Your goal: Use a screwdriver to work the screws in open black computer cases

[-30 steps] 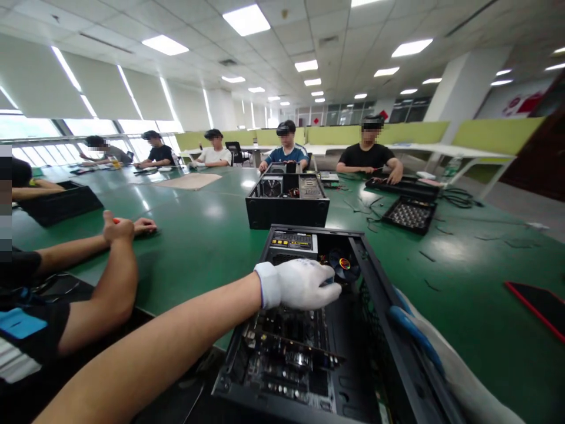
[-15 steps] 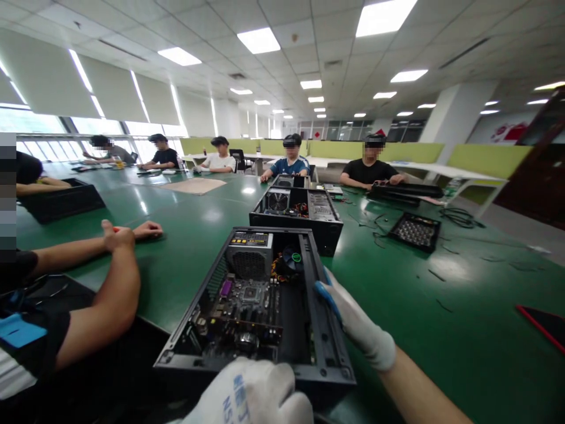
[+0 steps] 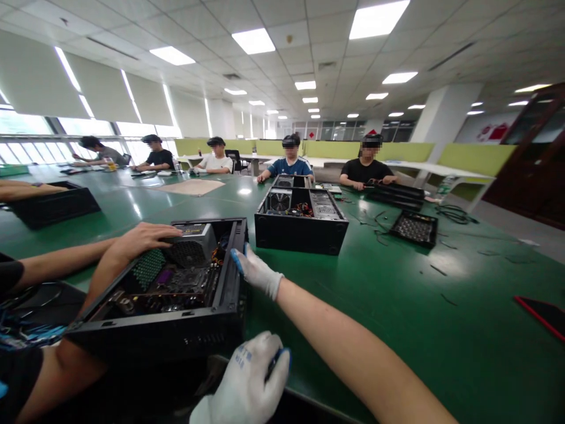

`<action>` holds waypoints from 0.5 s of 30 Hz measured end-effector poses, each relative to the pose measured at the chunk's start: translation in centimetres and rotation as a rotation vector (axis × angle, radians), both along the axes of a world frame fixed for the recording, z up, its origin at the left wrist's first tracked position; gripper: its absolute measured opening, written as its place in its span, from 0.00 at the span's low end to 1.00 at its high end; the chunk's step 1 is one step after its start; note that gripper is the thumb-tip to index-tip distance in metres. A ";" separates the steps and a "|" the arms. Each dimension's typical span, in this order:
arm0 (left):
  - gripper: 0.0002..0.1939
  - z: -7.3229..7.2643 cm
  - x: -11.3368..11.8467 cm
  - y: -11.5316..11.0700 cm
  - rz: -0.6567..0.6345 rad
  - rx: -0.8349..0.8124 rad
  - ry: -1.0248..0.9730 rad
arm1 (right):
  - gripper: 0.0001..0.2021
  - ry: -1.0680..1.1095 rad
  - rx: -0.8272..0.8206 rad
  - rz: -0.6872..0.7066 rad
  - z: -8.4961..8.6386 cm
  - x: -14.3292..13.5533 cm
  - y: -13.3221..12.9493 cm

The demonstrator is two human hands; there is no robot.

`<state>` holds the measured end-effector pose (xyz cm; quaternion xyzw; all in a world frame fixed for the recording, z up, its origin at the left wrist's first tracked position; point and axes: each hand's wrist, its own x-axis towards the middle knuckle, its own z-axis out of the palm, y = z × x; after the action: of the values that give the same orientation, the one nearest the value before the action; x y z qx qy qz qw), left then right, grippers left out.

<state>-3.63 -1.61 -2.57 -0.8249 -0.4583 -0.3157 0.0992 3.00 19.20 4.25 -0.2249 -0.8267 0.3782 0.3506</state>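
An open black computer case (image 3: 154,324) lies on its side at the table's near left, its grey power supply (image 3: 192,244) and motherboard (image 3: 185,282) exposed. Gloved in white with blue fingertips, my right hand (image 3: 260,274) holds the case's right side near its far corner. Below, just right of the case's near edge, my left hand (image 3: 251,377), gloved alike, is curled with thumb and fingers close together; what lies inside it is hidden. A co-worker's bare hand (image 3: 148,238) rests on the far left of this case, by the power supply.
Ahead, a second open computer case (image 3: 300,232) stands on the green table (image 3: 366,294). To the right are a black panel with a grille (image 3: 412,228), loose cables (image 3: 457,214) and a red-edged dark item (image 3: 541,321). Co-workers sit around the table, one with a black case (image 3: 55,206).
The near computer case has moved left and turned, my right hand moving with it. My left hand is now apart from its front edge. The co-worker's hand has come onto the case.
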 end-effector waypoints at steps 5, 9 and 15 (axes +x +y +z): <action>0.14 -4.7 0.1 3.0 0.132 0.341 0.048 | 0.22 -0.322 0.166 -0.199 0.7 0.7 2.4; 0.10 -5.3 1.0 3.6 0.186 0.170 -0.177 | 0.34 -0.548 0.279 -0.431 1.7 4.7 5.7; 0.11 -4.5 2.3 4.6 0.255 -0.109 -0.269 | 0.40 -0.854 0.351 -0.746 3.9 12.0 12.2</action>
<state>-1.32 3.02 -7.03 -0.7148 -0.5846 -0.3825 0.0313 14.97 31.38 8.14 -0.5712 -0.8099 -0.0367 0.1281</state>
